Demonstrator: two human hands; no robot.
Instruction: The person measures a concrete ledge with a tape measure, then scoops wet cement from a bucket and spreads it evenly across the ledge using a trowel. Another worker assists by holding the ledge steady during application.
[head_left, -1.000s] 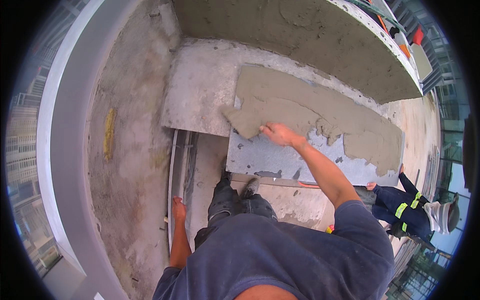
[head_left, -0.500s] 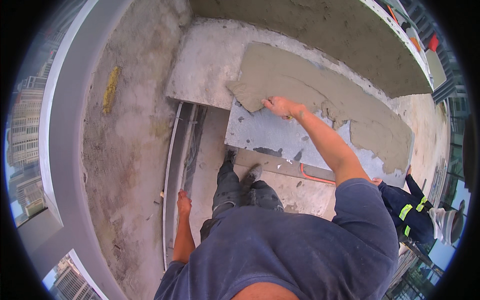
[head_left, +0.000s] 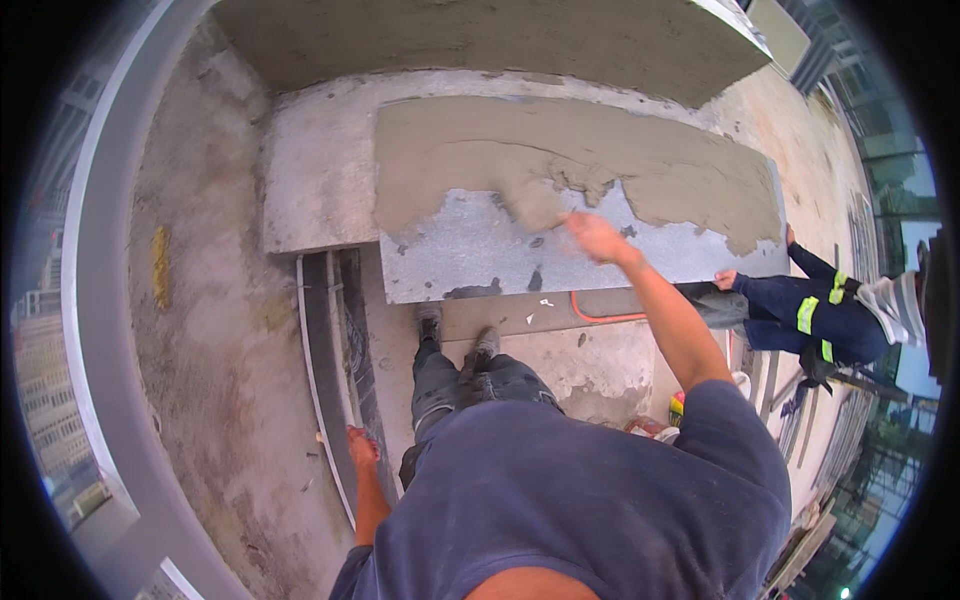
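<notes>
My right hand (head_left: 595, 238) is closed round a trowel (head_left: 532, 202), smeared by motion; its blade is coated with grey mortar. The blade lies against a wide grey slab (head_left: 460, 255), at the ragged lower edge of the wet mortar (head_left: 470, 140) that covers the slab's far part. Toward me a bare speckled strip of slab shows. My left hand (head_left: 362, 447) hangs low on the left with loosely curled fingers, close to a metal-edged channel (head_left: 325, 330); nothing shows in it. At the slab's right end a co-worker's hands (head_left: 725, 280) touch its edge.
Behind the slab rises a mortar-coated wall (head_left: 480, 45) above a concrete ledge (head_left: 320, 170). On the left runs a concrete wall (head_left: 215, 300) with a yellow smear. An orange hose (head_left: 605, 318) lies under the slab. The co-worker in dark reflective clothing (head_left: 810, 310) is at the right.
The trowel and my right hand have moved from the slab's left end toward its middle. Mortar now covers the upper left corner more evenly. My view has shifted; more floor shows at the right.
</notes>
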